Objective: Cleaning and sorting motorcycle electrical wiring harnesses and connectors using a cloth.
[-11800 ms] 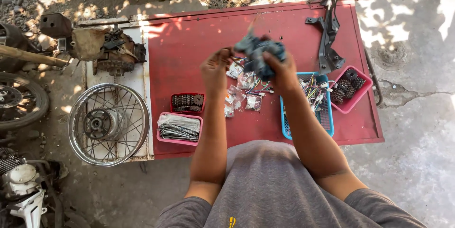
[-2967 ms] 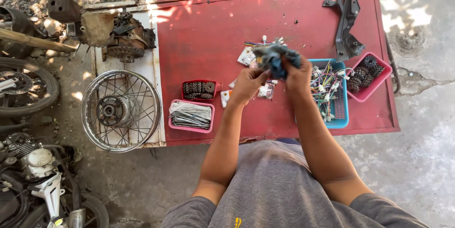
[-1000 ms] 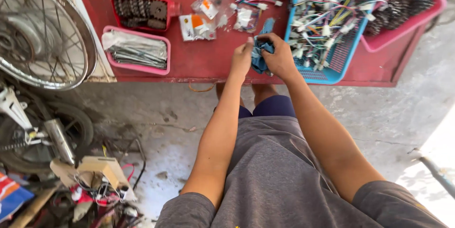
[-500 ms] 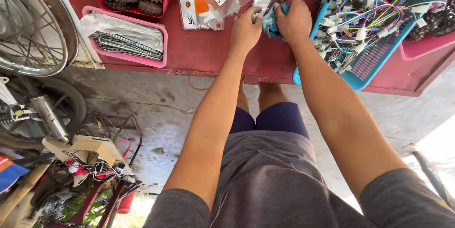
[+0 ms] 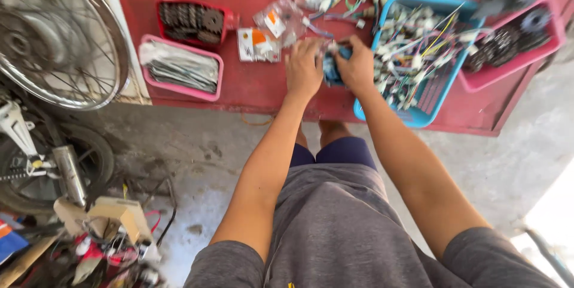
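While both hands meet at the near edge of the red table (image 5: 251,87), the small blue part (image 5: 332,68) sits pinched between them, just left of the blue basket (image 5: 431,87). The left hand (image 5: 304,68) lies knuckles-up with its fingers curled onto the part's left side; the right hand (image 5: 359,66) closes on its right side, thumb and fingers wrapped round it, so both are clamped on the same piece. I judge it light and rigid, probably a moulded plastic connector or housing; it should bear a firm pinch but could slip from the fingertips, and any thin leads on it would bend easily. The body, not the leads, looks like the place to grip. Only a sliver of it shows: dark blue, blocky, with a paler patch at its top, the rest hidden by fingers and blurred.

Right of the hands, the blue basket holds a tangle of white plugs and coloured wiring. Left of the basket and beyond the hands lie clear plastic packets (image 5: 270,35) with orange and white cards. Farther left stand a pink tray of grey strips (image 5: 180,68) and, behind it, a red tray of dark sprockets (image 5: 192,21). Beyond the basket's right side a pink basket (image 5: 519,55) carries chain and gears. Far left of the table leans a spoked wheel (image 5: 54,31).
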